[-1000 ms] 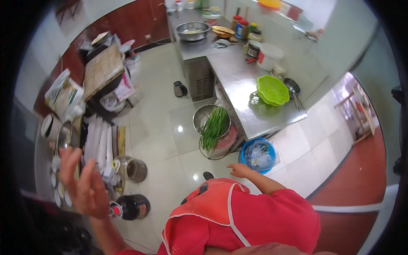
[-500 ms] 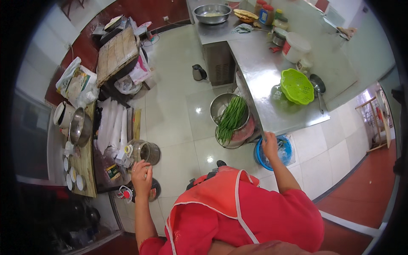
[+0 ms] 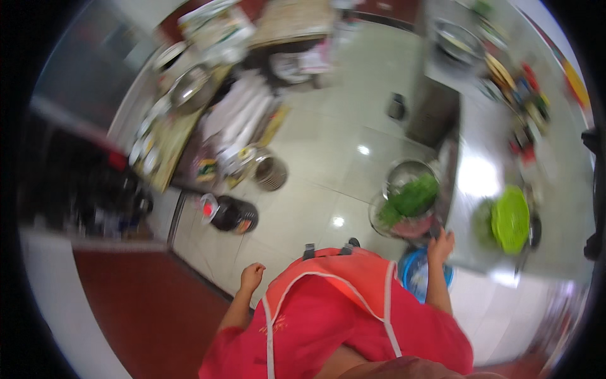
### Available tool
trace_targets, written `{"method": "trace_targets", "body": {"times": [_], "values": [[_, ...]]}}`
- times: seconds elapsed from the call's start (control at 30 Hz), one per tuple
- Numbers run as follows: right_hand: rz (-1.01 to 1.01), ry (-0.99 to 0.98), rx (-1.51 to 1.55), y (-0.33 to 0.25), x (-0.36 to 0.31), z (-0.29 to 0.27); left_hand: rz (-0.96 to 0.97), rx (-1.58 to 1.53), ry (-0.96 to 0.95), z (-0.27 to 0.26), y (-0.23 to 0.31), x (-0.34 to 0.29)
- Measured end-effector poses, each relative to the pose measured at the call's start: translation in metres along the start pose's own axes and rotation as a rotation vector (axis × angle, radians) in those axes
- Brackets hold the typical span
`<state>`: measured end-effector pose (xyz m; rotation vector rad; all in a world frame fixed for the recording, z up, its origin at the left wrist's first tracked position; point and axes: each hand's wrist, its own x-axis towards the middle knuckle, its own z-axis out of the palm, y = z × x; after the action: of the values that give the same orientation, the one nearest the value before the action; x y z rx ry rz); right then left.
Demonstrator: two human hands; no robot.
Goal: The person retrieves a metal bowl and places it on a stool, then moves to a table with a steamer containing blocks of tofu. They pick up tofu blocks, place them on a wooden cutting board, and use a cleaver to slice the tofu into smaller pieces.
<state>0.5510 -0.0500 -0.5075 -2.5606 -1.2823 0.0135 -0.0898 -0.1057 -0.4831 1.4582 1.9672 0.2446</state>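
The right hand (image 3: 440,242) now rests at the near rim of the metal bowl (image 3: 404,174) of greens (image 3: 413,197), fingers spread over the edge; blur hides whether they actually grip it, so I cannot tell if the hand is clamped or only touching. Half a second ago this hand hovered lower, over the blue basin (image 3: 416,278), which now lies just below and toward the body from the wrist. So the reach has shifted from the basin up to the bowl, and the greens look like the thing in hand. The left hand (image 3: 252,276) is curled loosely and holds nothing, hanging at the person's side above the tiled floor (image 3: 315,189); a second ago it was raised and open, out toward the cluttered shelf side, and it has dropped back since. The two hands are well apart, with the red apron (image 3: 341,297) between them. Beyond the left hand, up and outward, a dark bottle (image 3: 232,215) lies on the floor, with a small metal pot (image 3: 271,174) further out. To the outer side of the right hand, a green colander (image 3: 510,219) sits on the steel counter (image 3: 486,158). The view has swung as well, so the head has turned; the frame is smeared with motion.
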Motion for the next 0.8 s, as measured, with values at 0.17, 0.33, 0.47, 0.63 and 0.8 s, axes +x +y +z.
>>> {"method": "trace_targets", "body": {"times": [0.17, 0.33, 0.47, 0.63, 0.8], "values": [[-0.158, -0.035, -0.096, -0.006, 0.007, 0.004, -0.304, -0.154, 0.097, 0.031, -0.05, -0.038], [-0.186, -0.009, -0.225, -0.019, 0.017, 0.013, -0.335, -0.286, 0.193, 0.052, -0.055, -0.051], [-0.202, -0.089, -0.159, -0.027, 0.035, 0.013, -0.341, -0.386, 0.239, 0.057, -0.037, -0.057], [-0.342, -0.19, 0.129, -0.029, 0.066, 0.019, -0.432, -0.397, 0.138, 0.049, -0.023, -0.073], [-0.513, 0.123, -0.066, -0.029, 0.07, 0.042, -0.501, -0.23, 0.113, 0.05, -0.036, -0.089]]}}
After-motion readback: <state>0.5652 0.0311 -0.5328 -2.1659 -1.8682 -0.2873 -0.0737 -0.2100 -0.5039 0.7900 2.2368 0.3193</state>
